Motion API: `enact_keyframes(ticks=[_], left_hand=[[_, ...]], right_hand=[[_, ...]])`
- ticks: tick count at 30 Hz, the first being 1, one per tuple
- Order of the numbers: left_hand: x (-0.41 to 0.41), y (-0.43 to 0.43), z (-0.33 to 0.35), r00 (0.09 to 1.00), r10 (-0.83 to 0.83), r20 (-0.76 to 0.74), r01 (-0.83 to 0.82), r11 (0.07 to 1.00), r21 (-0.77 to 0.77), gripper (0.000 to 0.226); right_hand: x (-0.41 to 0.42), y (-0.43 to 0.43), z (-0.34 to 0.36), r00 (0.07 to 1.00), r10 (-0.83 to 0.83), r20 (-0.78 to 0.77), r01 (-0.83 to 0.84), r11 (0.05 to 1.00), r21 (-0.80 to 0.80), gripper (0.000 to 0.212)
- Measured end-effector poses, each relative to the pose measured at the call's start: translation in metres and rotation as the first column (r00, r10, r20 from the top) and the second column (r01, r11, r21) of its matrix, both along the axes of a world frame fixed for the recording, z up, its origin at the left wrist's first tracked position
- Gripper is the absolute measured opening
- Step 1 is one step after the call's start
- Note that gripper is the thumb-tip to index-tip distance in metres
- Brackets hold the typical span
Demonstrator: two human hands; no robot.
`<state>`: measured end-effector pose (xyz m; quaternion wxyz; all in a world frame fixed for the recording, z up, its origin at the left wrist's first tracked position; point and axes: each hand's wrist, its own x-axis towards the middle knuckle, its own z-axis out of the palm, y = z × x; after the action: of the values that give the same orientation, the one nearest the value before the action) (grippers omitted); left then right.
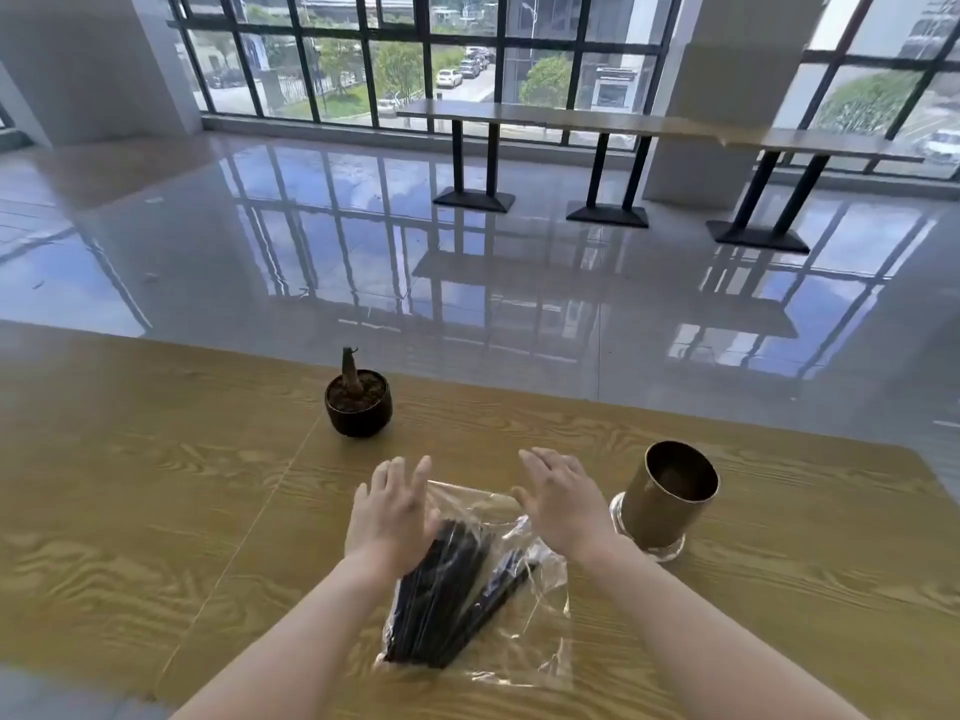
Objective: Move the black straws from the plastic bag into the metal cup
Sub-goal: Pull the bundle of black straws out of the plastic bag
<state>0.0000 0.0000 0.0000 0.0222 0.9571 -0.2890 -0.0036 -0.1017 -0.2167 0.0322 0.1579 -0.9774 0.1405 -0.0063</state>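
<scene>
Found the plastic bag [524, 631] lying flat on the wooden counter [156, 485], close to the near edge and straight ahead. Saw the black straws [441, 600] inside the clear film, packed in one bundle that ran from the near left corner up toward the far middle, with a few looser ones slanting off to the bundle's right.

Noted the metal cup [670, 496] standing to the right of the bag and apart from it, mouth open, seated on a clear glass base [621, 511].

Caught the left hand [392, 517] over the far end of the straw bundle, palm down, its fingers [395, 470] straight and spread wide, gripping nothing. Caught the right hand [558, 504] over the bag's far right corner, between bundle and cup, its fingers [540, 459] likewise straight and fanned, closed round nothing. Could not tell whether either palm touched the film or hung just above it.

Spotted a small potted plant [358, 402] in a dark round pot farther back on the counter, left of centre, well apart from the bag. Beyond the counter, made out a glossy tiled floor [363, 241] and long tables [571, 122] on black legs along tall windows [467, 44].
</scene>
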Motion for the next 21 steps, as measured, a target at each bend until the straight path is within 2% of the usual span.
enact_keyframes(ticks=[1, 4, 6, 9, 12, 15, 17, 21], left_hand=[[-0.006, 0.004, -0.006, 0.997, 0.022, -0.067, -0.019, 0.999, 0.039, 0.066], [-0.018, 0.018, -0.043, 0.991, 0.051, -0.124, -0.037, 0.993, 0.114, 0.048], [-0.025, 0.025, -0.056, 0.981, 0.073, -0.181, -0.047, 0.988, 0.146, 0.045], [-0.028, 0.028, -0.069, 0.945, 0.138, -0.297, -0.107, 0.987, 0.117, 0.048], [-0.032, 0.025, -0.077, 0.867, 0.229, -0.442, -0.254, 0.967, 0.004, 0.062], [-0.035, 0.017, -0.081, 0.747, 0.342, -0.571, -0.444, 0.895, -0.045, 0.083], [-0.036, 0.011, -0.082, 0.682, 0.395, -0.616, -0.531, 0.846, -0.046, 0.079], [-0.034, 0.002, -0.079, 0.593, 0.426, -0.683, -0.601, 0.799, -0.023, 0.056]], right_hand=[[-0.006, 0.005, -0.007, 0.999, 0.009, -0.05, -0.008, 1.0, 0.012, 0.057], [-0.024, 0.016, -0.041, 0.98, 0.043, -0.192, -0.043, 0.999, 0.007, 0.052], [-0.035, 0.021, -0.061, 0.961, 0.072, -0.267, -0.077, 0.997, -0.006, 0.049], [-0.046, 0.023, -0.083, 0.939, 0.094, -0.33, -0.108, 0.994, -0.023, 0.047], [-0.052, 0.023, -0.095, 0.921, 0.105, -0.375, -0.122, 0.992, -0.022, 0.049], [-0.054, 0.021, -0.102, 0.915, 0.107, -0.39, -0.12, 0.993, -0.011, 0.044], [-0.056, 0.02, -0.106, 0.913, 0.105, -0.395, -0.11, 0.994, 0.009, 0.041], [-0.059, 0.019, -0.113, 0.904, 0.115, -0.412, -0.11, 0.993, 0.036, 0.041]])
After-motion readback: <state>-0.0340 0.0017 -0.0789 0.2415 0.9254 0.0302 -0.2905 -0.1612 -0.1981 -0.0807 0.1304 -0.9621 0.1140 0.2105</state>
